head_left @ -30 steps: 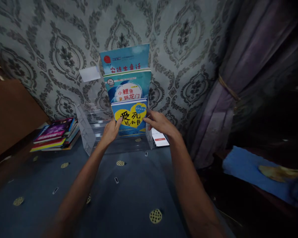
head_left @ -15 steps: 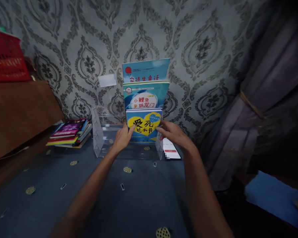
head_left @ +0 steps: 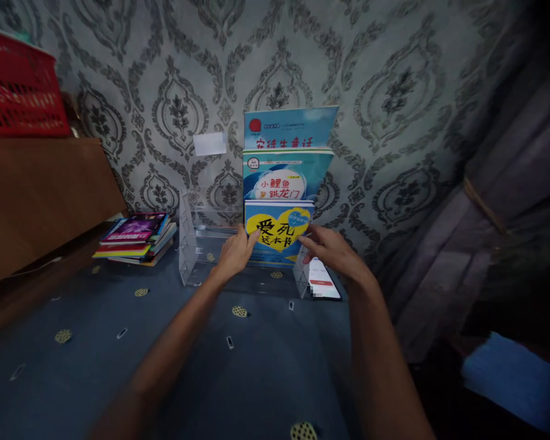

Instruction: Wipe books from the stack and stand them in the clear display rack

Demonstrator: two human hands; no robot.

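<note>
A small blue book (head_left: 279, 211) with a yellow heart on its cover stands upright in the front of a clear acrylic book rack (head_left: 189, 244). My left hand (head_left: 236, 252) grips its left edge, thumb on the cover and fingers behind. On the other side, my right hand (head_left: 332, 249) holds the right edge with its fingertips. Behind it rises a taller teal book (head_left: 279, 174). A light blue book (head_left: 291, 125) stands furthest back and highest. The lower part of the rear books is hidden by the front one.
A pile of books (head_left: 135, 238) lies left of the rack. A phone (head_left: 323, 281) lies by its right end. A red basket (head_left: 22, 88) sits on a brown box (head_left: 41, 201) at the left. A tied curtain (head_left: 449, 275) hangs right. The patterned wall (head_left: 178, 110) is close behind.
The whole scene has shifted slightly rightward as the camera turned. Both hands keep their hold on the small blue book, which stays in the rack.
</note>
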